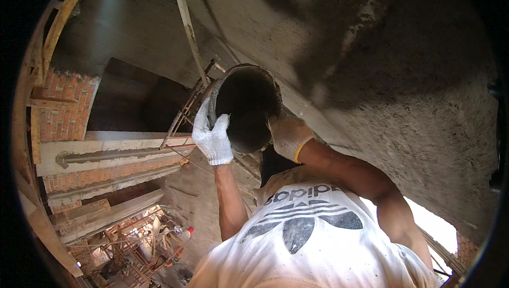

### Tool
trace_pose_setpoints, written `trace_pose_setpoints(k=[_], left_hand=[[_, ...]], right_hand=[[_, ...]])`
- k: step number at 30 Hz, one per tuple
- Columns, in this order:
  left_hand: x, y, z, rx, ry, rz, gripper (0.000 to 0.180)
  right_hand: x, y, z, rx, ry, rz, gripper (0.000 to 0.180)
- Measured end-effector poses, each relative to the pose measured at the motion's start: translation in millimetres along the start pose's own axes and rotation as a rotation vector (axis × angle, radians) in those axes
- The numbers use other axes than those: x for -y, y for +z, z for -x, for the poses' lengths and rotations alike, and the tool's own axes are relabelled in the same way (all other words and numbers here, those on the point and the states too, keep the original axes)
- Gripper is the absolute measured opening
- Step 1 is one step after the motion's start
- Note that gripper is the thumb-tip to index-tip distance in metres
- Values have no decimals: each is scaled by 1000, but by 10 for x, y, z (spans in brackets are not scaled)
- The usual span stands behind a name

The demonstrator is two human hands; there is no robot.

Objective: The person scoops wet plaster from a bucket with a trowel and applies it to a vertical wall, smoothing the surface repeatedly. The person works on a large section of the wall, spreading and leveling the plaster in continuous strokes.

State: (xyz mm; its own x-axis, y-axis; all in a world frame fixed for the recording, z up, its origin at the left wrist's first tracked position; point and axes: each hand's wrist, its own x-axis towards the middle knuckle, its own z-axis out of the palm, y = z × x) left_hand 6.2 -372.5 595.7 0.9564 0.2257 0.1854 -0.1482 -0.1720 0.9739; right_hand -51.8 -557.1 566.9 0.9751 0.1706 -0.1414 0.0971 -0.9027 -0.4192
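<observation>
A round, dark bucket [213,96] is held up in front of my chest, its wide mouth turned toward me. The inside is in deep shadow, so its contents cannot be made out. My left hand [214,138], in a white knitted glove, grips the left side of the rim with the thumb over the edge and the fingers along the outer wall. On the opposite side, my right hand [289,136], in a dirty glove with a yellow cuff, is closed at the lower right rim; its fingertips are partly lost in shadow.
A rough grey cement surface [403,92] slopes close by on the right. A pole [185,17] and a thin ladder-like frame [183,110] stand beyond the bucket. Brickwork [66,102] and concrete beams [106,153] lie left; jumbled scaffolding and timber [140,243] are far below.
</observation>
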Motion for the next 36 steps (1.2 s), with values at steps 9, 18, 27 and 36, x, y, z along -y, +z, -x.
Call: trace_pose_setpoints(k=[9, 18, 27, 36], left_hand=[[-23, -204, 68, -51, -45, 100, 57], [-217, -112, 46, 27, 222, -450, 49], [-545, 53, -91, 212, -3, -115, 54], [-110, 124, -27, -7, -151, -24, 60]], right_hand=[[4, -99, -13, 195, -191, 121, 55], [-19, -441, -345, -5, -186, 182, 28], [-618, -302, -486, 292, -282, -138, 32], [-811, -126, -358, 356, -226, -293, 39]])
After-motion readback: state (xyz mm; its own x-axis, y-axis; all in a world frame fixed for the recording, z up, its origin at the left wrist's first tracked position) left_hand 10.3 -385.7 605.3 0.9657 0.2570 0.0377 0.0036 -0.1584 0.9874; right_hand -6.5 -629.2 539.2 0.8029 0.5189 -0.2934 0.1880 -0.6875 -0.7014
